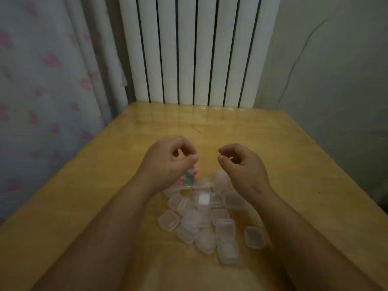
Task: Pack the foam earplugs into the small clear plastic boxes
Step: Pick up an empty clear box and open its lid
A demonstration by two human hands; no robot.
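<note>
Two bare forearms are stretched over a yellow wooden surface [84,185], which is backed by a white ribbed radiator [195,49] and flanked by a curtain [42,80] printed with pink shapes. Near the middle of the surface, between the arms, a loose heap of small clear plastic boxes [206,223] is seen: squarish, rounded at the corners, frosted and translucent, some overlapping, one lying slightly apart to the right. A clear plastic bag [195,185] with a strip along its mouth is laid at the far edge of the heap. Foam earplugs [190,176] are glimpsed just under the left hand [168,158] as a small cluster of pink, orange and green, blurred; whether they are inside the bag cannot be told. On the left hand the fingers [194,158] are curled, thumb tip brought against fingertip above the earplugs; what is pinched cannot be told. On the right hand [241,164] thumb and forefinger are held nearly together, nothing visible between them.
</note>
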